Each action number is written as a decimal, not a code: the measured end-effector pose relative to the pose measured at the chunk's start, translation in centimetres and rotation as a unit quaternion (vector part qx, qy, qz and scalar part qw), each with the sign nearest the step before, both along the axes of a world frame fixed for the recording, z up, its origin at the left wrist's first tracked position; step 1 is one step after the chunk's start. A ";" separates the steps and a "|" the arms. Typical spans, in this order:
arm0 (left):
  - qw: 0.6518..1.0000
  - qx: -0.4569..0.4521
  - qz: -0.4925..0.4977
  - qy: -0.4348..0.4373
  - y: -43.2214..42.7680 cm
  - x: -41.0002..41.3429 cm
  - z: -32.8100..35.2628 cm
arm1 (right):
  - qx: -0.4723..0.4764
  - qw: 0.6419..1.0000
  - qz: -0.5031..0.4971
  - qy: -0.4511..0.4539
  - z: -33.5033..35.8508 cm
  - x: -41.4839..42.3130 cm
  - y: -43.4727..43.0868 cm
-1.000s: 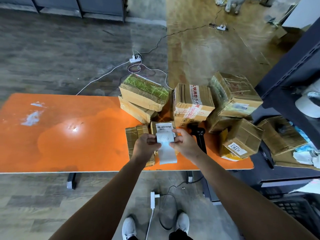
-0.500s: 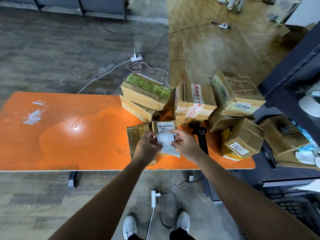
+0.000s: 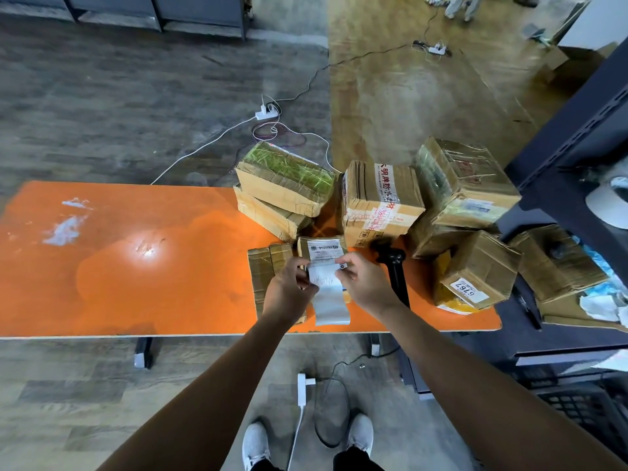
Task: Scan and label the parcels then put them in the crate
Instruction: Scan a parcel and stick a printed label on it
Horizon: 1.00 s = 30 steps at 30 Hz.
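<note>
L→R: left hand point(image 3: 289, 294) & right hand point(image 3: 365, 287) each pinch the top of a white label strip point(image 3: 328, 297). Its tail hangs loose near the front edge of the orange table point(image 3: 136, 266), just in front of the small parcel point(image 3: 323, 249), which bears a printed slip. Risk: an uneven peel could fold the label onto itself, or it could land crooked over that slip. Scanner point(image 3: 392, 266) lies beside the right hand. Far right: dark crate point(image 3: 584, 409) on floor, partly in view; contents cannot be told.

Scuffed orange desk point(image 3: 119, 266) with a light glare on it. Floor point(image 3: 102, 113) is grey planks on the left, shiny brown on the right. White power strip point(image 3: 266, 113) and cables lie behind the desk. Dark shelf point(image 3: 560, 198) at right, grey cabinets point(image 3: 153, 11) at the back.
</note>
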State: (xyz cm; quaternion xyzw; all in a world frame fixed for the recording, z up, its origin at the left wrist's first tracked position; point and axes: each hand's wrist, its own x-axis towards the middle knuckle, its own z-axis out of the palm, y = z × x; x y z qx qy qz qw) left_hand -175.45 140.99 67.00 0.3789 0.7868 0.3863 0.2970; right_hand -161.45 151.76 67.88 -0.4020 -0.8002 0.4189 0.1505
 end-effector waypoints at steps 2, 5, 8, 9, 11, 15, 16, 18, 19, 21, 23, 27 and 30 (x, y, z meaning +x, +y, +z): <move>1.000 0.000 0.000 0.000 0.0 0.0 0.0 | 0.014 1.000 0.003 0.001 0.1 0.0 -0.2; 1.000 -0.004 -0.001 -0.005 0.2 0.0 0.0 | 0.019 1.000 0.017 0.009 0.1 0.0 -0.4; 1.000 -0.011 0.010 -0.013 0.6 -0.3 0.1 | 0.006 0.998 0.063 -0.018 0.5 0.2 -0.3; 1.000 -0.014 0.012 -0.016 0.7 -0.4 0.2 | -0.001 0.997 0.075 -0.029 0.7 0.2 -0.3; 1.000 -0.017 0.005 -0.020 0.8 -0.5 0.5 | -0.007 0.996 0.083 -0.040 0.9 0.3 -0.2; 1.000 0.000 0.013 0.019 1.0 -0.5 1.1 | 0.010 0.995 0.091 -0.047 1.4 0.1 0.1; 0.999 0.007 0.024 0.030 1.1 -0.4 1.2 | 0.016 0.994 0.095 -0.047 1.5 0.0 0.1; 0.998 0.016 0.037 0.043 1.4 -0.5 1.4 | 0.027 0.993 0.098 -0.055 1.9 -0.2 0.3; 0.998 0.018 0.037 0.048 1.5 -0.5 1.6 | 0.036 0.992 0.098 -0.065 2.0 -0.2 0.4; 0.998 0.021 0.033 0.053 1.7 -0.7 1.7 | 0.054 0.990 0.099 -0.087 2.2 -0.3 0.5; 0.998 0.020 0.033 0.047 1.8 -0.8 1.7 | 0.069 0.988 0.101 -0.089 2.2 -0.3 0.6; 0.998 0.030 0.050 0.023 1.7 -0.5 1.6 | 0.110 0.985 0.080 -0.109 2.4 -0.8 0.6; 0.997 0.041 0.062 0.009 1.8 0.0 1.6 | 0.146 0.980 0.060 -0.125 2.4 -1.4 0.5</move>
